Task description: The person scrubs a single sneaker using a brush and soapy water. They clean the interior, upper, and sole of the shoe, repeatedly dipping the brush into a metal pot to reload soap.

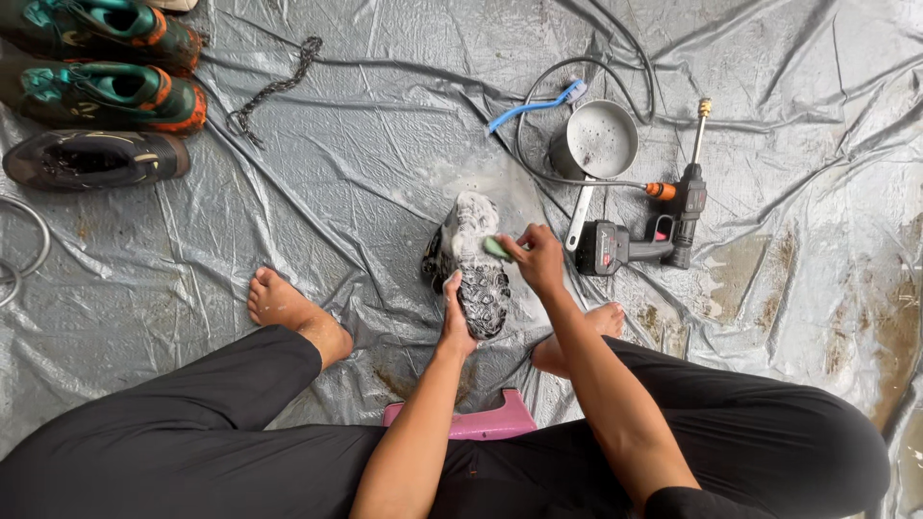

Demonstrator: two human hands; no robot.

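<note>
A dark shoe (471,264) covered in white foam lies sole-up on the grey tarp (365,154) between my bare feet. My left hand (456,322) grips its near end from below. My right hand (536,258) presses a small green sponge (496,248) against the side of the foamy upper.
A metal saucepan of soapy water (598,140), a blue brush (538,104), a hose and a black spray gun (646,234) lie to the right. Three shoes (96,106) and a chain (274,88) sit at the upper left. A pink stool edge (481,421) shows under me.
</note>
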